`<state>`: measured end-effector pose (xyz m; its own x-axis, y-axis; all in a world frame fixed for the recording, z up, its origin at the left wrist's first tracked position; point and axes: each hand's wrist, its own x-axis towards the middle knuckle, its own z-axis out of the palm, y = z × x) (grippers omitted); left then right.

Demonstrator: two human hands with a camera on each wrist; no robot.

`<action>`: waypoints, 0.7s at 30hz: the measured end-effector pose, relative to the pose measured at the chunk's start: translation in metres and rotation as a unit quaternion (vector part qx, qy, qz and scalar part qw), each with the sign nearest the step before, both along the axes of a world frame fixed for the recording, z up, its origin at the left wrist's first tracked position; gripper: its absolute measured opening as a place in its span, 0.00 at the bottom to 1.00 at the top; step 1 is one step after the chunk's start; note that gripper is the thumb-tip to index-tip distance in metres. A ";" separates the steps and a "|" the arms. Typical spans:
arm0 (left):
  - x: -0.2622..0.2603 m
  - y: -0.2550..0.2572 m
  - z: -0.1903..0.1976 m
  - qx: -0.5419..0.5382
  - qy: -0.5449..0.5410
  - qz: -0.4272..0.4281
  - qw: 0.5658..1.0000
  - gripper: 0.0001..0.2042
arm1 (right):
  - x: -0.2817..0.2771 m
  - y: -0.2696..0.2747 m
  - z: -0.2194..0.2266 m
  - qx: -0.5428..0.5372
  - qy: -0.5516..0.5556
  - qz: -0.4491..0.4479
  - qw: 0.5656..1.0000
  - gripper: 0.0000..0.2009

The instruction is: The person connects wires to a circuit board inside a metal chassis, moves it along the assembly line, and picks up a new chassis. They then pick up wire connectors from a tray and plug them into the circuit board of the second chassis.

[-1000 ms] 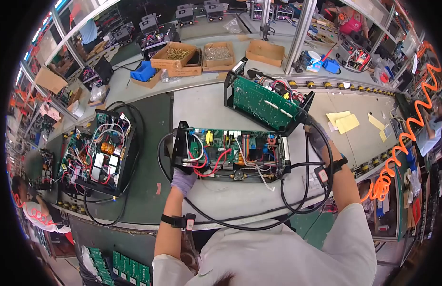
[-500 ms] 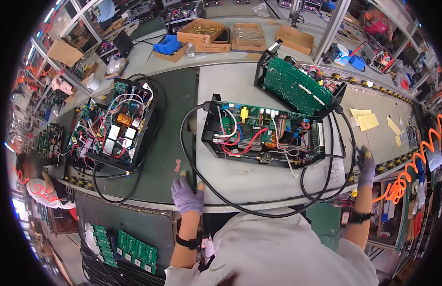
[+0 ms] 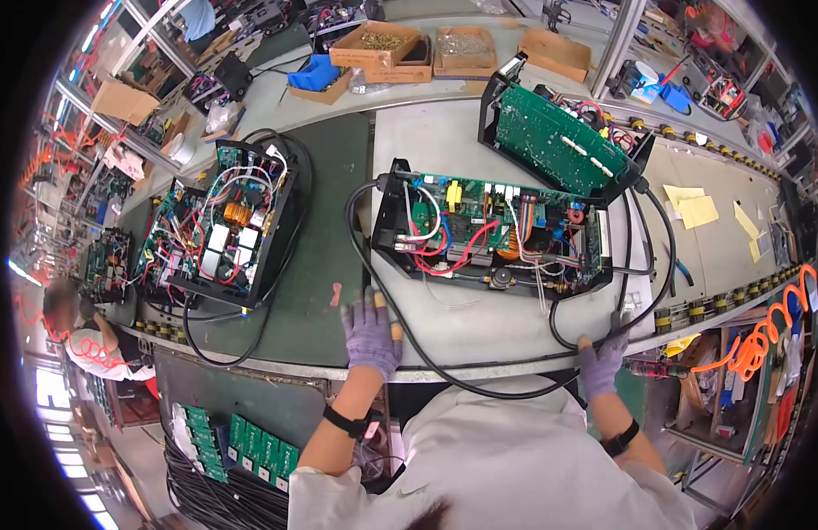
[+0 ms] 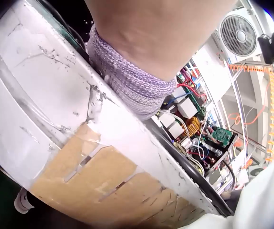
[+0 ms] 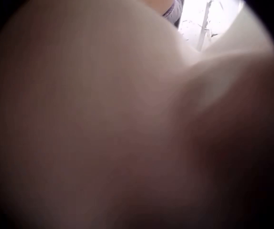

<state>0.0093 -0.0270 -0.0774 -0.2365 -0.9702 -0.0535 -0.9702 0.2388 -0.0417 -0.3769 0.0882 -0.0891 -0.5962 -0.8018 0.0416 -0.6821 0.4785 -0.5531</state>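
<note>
Both hands wear purple knit gloves with some bare fingertips. In the head view my left hand (image 3: pixel 372 340) lies at the bench's front edge with its fingers spread and straight, left of a black cable (image 3: pixel 400 309). My right hand (image 3: pixel 600 364) is at the same edge farther right, fingers extended, overlapping the cable loop. Beyond the hands is an open black chassis (image 3: pixel 400 256) with circuit boards and red and white wires. A second chassis tilts behind it, showing a green circuit board (image 3: pixel 550 141). The left wrist view shows only the glove cuff (image 4: pixel 127 83); skin blocks most of the right.
Another opened unit (image 3: pixel 228 234) with wires stands on the dark green mat (image 3: pixel 329 194) at left. Cardboard boxes (image 3: pixel 554 55) and a blue bin (image 3: pixel 314 72) line the back shelf. Yellow paper slips (image 3: pixel 698 210) lie at right. An orange coiled hose (image 3: pixel 746 353) hangs beyond.
My left hand has left the front chassis and come back to the bench edge. My right hand has left the rear chassis, swung out right, then moved left to the cable loop. The view has shifted.
</note>
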 end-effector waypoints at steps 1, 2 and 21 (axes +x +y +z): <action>-0.005 -0.001 -0.002 0.008 -0.011 -0.003 1.000 0.36 | -0.004 -0.008 -0.003 0.116 0.040 -0.029 0.992 0.47; -0.010 -0.003 -0.003 0.016 -0.022 -0.002 1.000 0.36 | -0.010 -0.017 -0.007 0.228 0.081 -0.054 0.969 0.48; -0.087 -0.024 0.011 0.150 0.069 -0.044 0.985 0.42 | -0.122 -0.046 -0.021 0.284 0.119 -0.157 0.938 0.45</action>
